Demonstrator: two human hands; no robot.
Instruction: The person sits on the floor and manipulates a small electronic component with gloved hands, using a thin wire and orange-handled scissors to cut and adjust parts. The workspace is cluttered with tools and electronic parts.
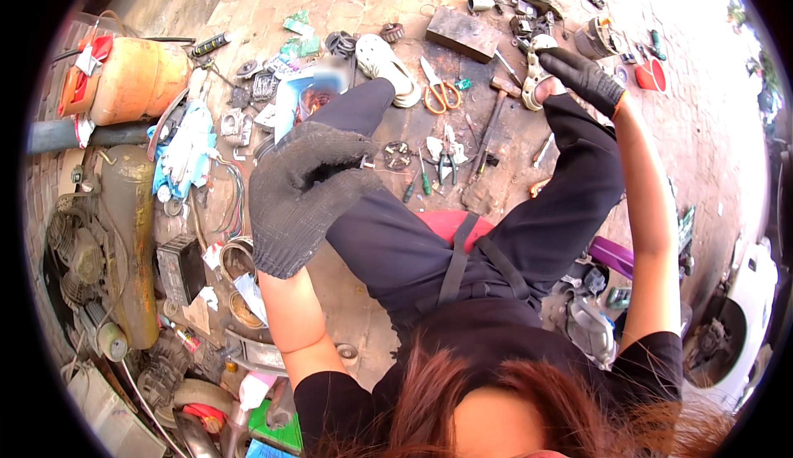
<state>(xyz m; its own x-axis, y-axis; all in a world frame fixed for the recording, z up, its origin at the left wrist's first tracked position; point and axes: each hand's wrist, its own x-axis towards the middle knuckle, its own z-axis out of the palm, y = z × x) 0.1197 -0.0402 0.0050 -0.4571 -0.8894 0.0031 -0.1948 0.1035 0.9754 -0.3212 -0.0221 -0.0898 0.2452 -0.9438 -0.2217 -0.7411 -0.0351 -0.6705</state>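
Note:
My left hand (pixel 307 189), in a dark grey work glove, is raised over my left thigh with its fingers curled in. A tiny pale tip shows at its fingertips, too small to name. My right hand (pixel 582 80), in a similar glove, reaches beside my right foot, its fingers stretched out and nothing seen in them. Nearest to it is the cream clog (pixel 535 74) on that foot. On the ground between my feet lie a hammer (pixel 493 119), orange-handled scissors (pixel 442 93), green-handled pliers (pixel 447 166) and a screwdriver (pixel 424 179).
A dark metal block (pixel 462 35) stands ahead. An orange gas cylinder (pixel 139 80) lies far left, near a blue cloth (pixel 188 148) and a black box (pixel 182 268). At right are a bucket of parts (pixel 596 38) and a red cup (pixel 651 76).

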